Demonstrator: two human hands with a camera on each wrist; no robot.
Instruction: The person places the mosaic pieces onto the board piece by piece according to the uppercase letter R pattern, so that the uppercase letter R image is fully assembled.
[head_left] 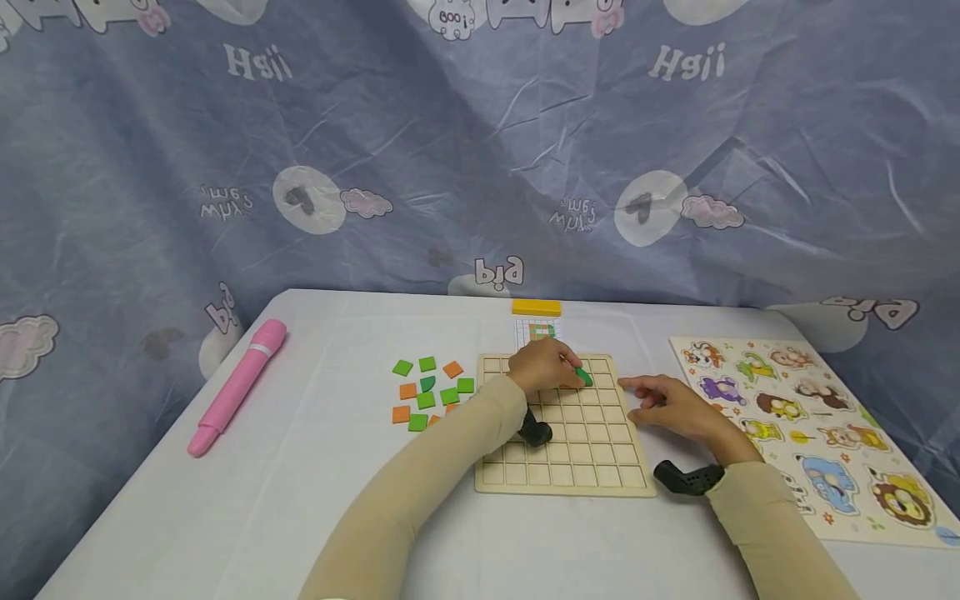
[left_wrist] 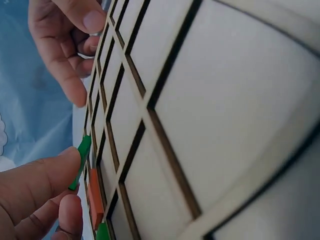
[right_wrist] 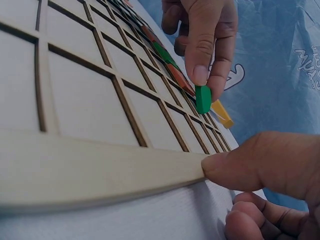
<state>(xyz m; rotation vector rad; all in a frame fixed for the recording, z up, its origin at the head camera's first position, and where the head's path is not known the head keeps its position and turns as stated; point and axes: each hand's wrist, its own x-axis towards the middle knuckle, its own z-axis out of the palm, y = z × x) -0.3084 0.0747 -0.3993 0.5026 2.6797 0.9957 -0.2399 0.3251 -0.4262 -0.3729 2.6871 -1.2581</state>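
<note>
My left hand (head_left: 543,365) reaches over the far part of a wooden grid board (head_left: 592,483). Between its thumb and fingers it pinches a small green tile (right_wrist: 203,99) with a rounded edge, held above the grid in the right wrist view. Beside that tile, an orange tile (left_wrist: 95,199) and another green tile (left_wrist: 102,232) sit in the board's cells, mostly hidden by the left hand in the head view. My right hand (head_left: 675,408) is at the board's right edge, its thumb touching the rim and its other fingers loosely bent.
Loose green and orange tiles (head_left: 426,400) lie left of the board. Behind it are a patterned card (head_left: 542,330) and a yellow block (head_left: 536,307). An animal puzzle board (head_left: 795,400) lies at right, a pink marker-shaped stick (head_left: 236,390) at far left. A printed cloth (head_left: 450,150) hangs behind.
</note>
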